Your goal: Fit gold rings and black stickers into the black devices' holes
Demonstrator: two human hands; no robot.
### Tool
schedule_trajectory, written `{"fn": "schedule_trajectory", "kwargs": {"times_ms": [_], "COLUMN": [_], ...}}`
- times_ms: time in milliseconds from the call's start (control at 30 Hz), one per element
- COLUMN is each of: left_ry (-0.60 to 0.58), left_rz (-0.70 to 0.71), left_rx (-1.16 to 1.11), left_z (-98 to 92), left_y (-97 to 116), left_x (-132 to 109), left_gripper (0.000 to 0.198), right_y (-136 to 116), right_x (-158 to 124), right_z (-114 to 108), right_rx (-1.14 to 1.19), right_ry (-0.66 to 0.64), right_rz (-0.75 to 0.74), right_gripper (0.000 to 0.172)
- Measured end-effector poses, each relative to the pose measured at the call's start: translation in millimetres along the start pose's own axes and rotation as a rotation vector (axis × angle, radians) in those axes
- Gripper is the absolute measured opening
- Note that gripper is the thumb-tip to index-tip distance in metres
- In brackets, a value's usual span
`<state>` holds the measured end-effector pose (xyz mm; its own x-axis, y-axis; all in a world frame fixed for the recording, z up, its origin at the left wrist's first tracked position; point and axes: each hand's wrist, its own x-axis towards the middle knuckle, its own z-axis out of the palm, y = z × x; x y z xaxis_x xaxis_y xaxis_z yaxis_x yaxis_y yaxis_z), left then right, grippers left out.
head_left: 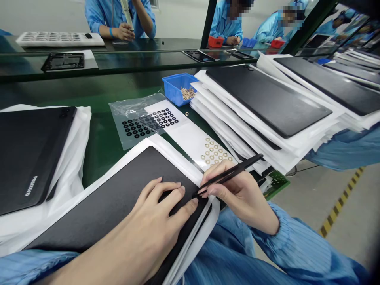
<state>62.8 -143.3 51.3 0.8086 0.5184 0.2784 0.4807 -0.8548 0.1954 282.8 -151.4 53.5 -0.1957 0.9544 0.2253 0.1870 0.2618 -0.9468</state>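
Observation:
My left hand [154, 213] lies flat with fingers stretched out on a black panel [113, 198] that rests on white wrapping in front of me. My right hand [237, 194] is closed on black tweezers [230, 174], whose tip touches the panel's right edge beside my left fingertips. Just beyond the tweezers lies a white sheet with several gold rings [214, 152]. Further back, a sheet of several black round stickers [162, 118] lies partly under a clear bag [133, 122].
A blue tray [175, 89] with small metal parts stands behind the sheets. Stacks of black panels in white wrapping sit at right [267, 99] and left [29, 154]. Other people in blue coats [118, 18] work across the green bench.

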Motion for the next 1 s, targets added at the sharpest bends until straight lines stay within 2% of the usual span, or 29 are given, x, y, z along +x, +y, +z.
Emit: {"fn": "schedule_trajectory", "kwargs": {"times_ms": [200, 433, 767, 1000], "left_ry": [-0.001, 0.002, -0.042, -0.044], "left_rz": [-0.007, -0.021, -0.018, 0.005], "left_rx": [-0.032, -0.036, -0.041, -0.037], "left_z": [-4.2, -1.0, -2.3, -3.6], "left_y": [1.3, 0.7, 0.6, 0.4], "left_x": [0.2, -0.5, -0.7, -1.7], "left_gripper": [0.040, 0.038, 0.044, 0.042], "right_y": [-1.2, -2.4, -2.0, -4.4], "right_x": [1.6, 4.4, 3.0, -0.1], "right_z": [-0.3, 0.3, -0.6, -1.2], "right_rx": [-0.037, -0.004, -0.004, -0.117], "right_ry": [-0.022, -0.028, -0.038, -0.028], "right_rz": [-0.032, -0.004, -0.018, -0.039], "right_gripper": [0.005, 0.011, 0.004, 0.004]}}
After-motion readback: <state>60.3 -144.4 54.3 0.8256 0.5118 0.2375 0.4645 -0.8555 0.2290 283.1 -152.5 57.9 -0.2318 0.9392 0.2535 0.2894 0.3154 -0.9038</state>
